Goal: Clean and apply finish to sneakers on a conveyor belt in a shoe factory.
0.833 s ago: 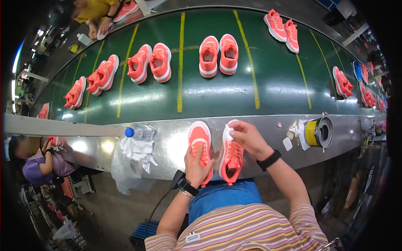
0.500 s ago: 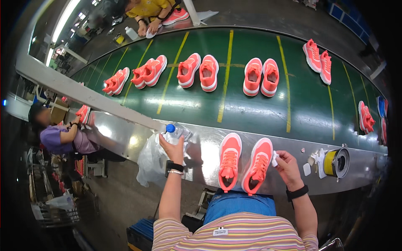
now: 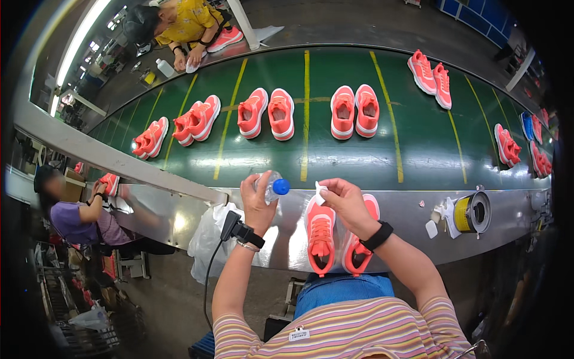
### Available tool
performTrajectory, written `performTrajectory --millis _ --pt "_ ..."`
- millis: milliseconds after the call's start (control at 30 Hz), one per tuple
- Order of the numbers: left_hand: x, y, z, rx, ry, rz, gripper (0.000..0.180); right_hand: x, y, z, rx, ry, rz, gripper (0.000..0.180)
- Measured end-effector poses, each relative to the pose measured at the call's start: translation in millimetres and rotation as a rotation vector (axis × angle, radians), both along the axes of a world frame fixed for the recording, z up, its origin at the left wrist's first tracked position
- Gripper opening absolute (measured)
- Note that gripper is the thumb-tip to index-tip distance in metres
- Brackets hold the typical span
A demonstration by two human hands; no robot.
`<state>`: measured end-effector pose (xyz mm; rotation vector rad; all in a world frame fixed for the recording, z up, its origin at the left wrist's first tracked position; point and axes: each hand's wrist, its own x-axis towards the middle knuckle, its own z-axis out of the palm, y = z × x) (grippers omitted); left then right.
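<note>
Gripped in my left hand [image 3: 257, 202] is a clear plastic bottle [image 3: 271, 184] with a blue cap [image 3: 281, 186], tipped so the cap points right. My right hand [image 3: 348, 205] pinches a small white cloth [image 3: 321, 192] just right of the cap, with a gap between them. Below my right hand, a coral sneaker [image 3: 321, 236] with a white sole stands on the metal ledge, toe away from me. Its mate [image 3: 357, 254] stands to its right, partly hidden by my right hand and wrist.
Pairs of coral sneakers [image 3: 281, 115] stand on the green conveyor belt [image 3: 257, 158] beyond the metal ledge [image 3: 406, 230]. A yellow-banded tin [image 3: 472, 214] sits on the right. By my left wrist lies a white plastic bag [image 3: 206, 239]. Co-workers are at far left [image 3: 78, 215] and across the belt [image 3: 191, 27].
My left hand has picked up the bottle and brought it right. The right hand has moved left with the cloth, over the sneakers. My view has shifted slightly.
</note>
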<state>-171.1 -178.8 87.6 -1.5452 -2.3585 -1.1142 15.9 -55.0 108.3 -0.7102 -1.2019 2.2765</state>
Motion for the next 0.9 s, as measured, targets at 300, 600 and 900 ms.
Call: performTrajectory --millis 300,600,900 --pt "7.0 6.8 33.6 -0.139 0.327 -0.063 0.074 -30.7 -15.7 -6.9 0.024 0.036 -0.071 0.017" --pt "6.8 8.5 42.1 -0.225 0.625 -0.049 0.053 -39.5 -19.8 -25.4 -0.094 0.043 -0.107 0.014" --pt "-2.3 8.8 31.8 -0.225 0.300 0.057 0.066 -38.5 -9.1 -29.6 -0.146 0.052 -0.124 0.014"
